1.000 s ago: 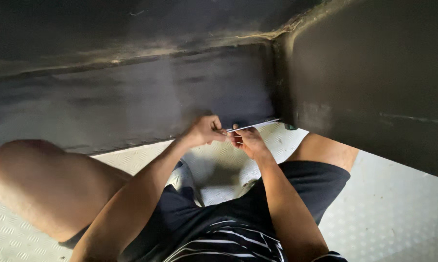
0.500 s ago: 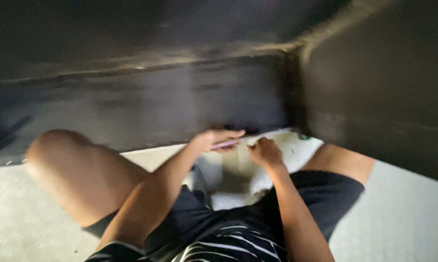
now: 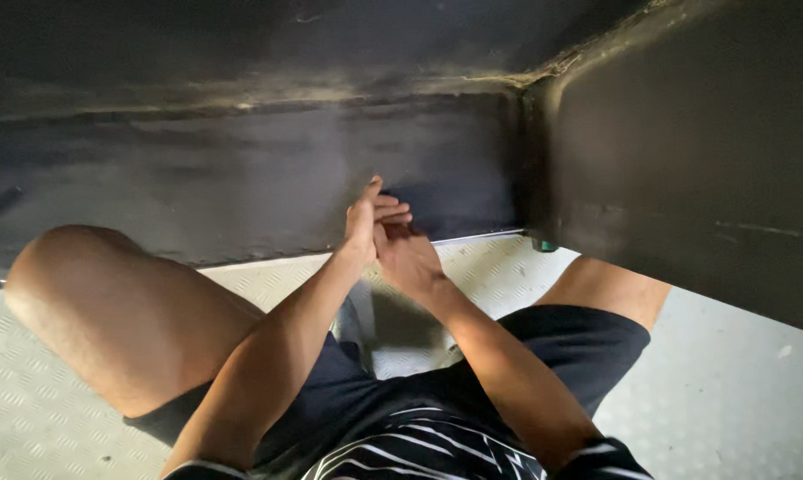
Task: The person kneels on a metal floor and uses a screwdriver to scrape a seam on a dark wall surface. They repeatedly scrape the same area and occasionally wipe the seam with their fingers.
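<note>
The floor (image 3: 81, 418) under me is pale metal plate, embossed with a fine raised tread pattern and faintly shiny. The wall (image 3: 241, 178) ahead looks like dark, matt coated metal, rough and grimy along its upper seam. My shorts (image 3: 570, 347) are soft, dull black cloth; my shirt (image 3: 419, 449) is black-and-white striped fabric.

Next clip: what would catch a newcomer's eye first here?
Two bare hands pressed together at the centre, the left hand with fingers raised, the right hand against it. Behind them rises a dark, grimy wall that meets a second dark panel at the right. A bent knee fills the lower left, above a pale ridged floor.
</note>
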